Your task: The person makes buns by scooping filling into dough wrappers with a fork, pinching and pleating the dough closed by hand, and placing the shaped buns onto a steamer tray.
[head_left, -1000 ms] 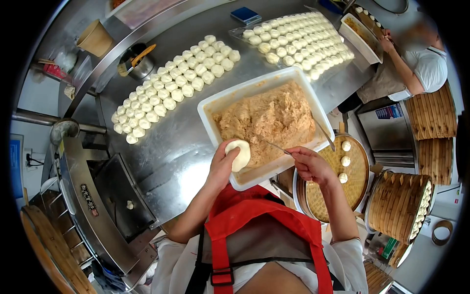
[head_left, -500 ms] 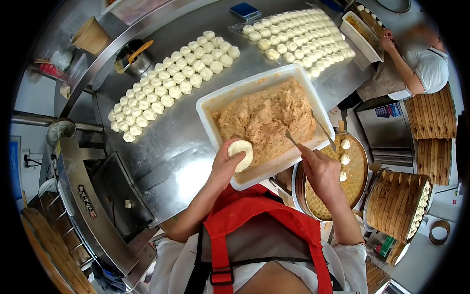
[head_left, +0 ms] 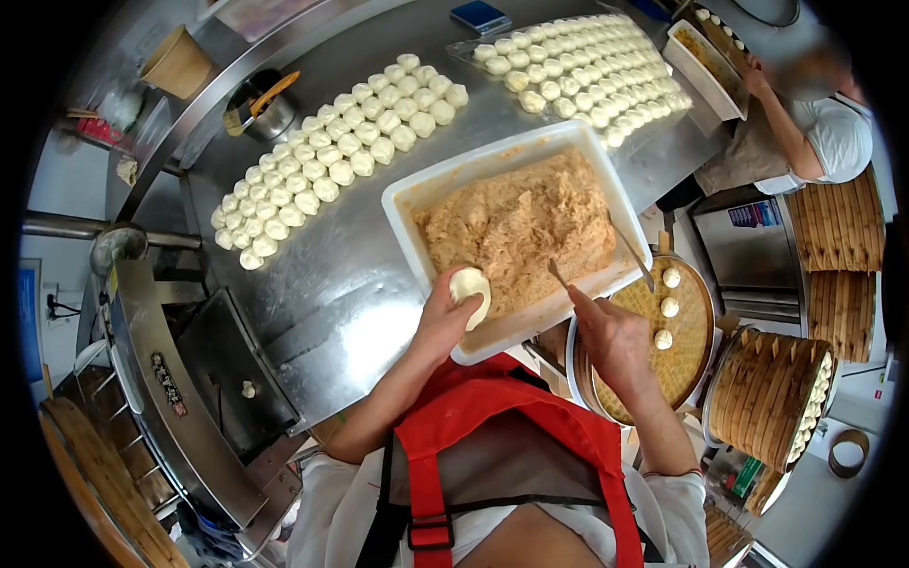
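My left hand holds a flat round dough wrapper over the near left corner of a white tub. A heap of pinkish-brown minced filling fills much of that tub. Closed around the handle of a thin metal spatula, my right hand hovers at the tub's right side, the tool's tip over the filling. Another metal utensil leans on the right wall of the tub.
Rows of dough balls lie on the steel table; more cover a sheet behind. Right of me, a round steamer bears 3 buns, beside stacked bamboo steamers. A co-worker stands at the far right.
My right hand has shifted slightly left, and the spatula tip with it. The wrapper looks a bit more tilted in my left hand. The whole view has moved slightly.
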Motion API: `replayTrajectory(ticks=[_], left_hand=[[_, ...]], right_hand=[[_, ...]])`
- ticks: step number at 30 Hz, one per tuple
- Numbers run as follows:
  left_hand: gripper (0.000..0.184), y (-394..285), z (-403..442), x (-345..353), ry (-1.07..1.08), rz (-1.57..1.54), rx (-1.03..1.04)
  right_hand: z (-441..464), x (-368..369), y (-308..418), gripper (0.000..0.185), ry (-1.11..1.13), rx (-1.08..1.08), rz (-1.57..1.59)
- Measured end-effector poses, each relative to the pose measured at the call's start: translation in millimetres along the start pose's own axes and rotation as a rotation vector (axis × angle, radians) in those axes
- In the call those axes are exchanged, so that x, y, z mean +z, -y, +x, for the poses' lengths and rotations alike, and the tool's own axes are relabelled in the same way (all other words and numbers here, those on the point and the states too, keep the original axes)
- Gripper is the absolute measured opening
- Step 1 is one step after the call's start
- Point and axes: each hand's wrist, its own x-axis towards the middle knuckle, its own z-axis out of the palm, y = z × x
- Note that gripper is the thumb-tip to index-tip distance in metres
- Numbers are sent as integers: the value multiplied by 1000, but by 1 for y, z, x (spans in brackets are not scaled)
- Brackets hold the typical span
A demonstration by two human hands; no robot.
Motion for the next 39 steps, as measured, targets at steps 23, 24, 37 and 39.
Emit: replayTrajectory(ticks=[23,24,37,39], left_hand=[[67,-12,-15,6,33,-53,142],[67,-14,-15,6,19,15,172],[58,-11,-6,-2,227,-653,16],[61,-15,-6,1,287,-755,25]], right_hand=[[-7,-6,35,42,11,-166,76],[-7,-9,36,42,17,-177,64],[-16,-31,44,24,56,104,384],[-16,-23,46,24,86,168,515]])
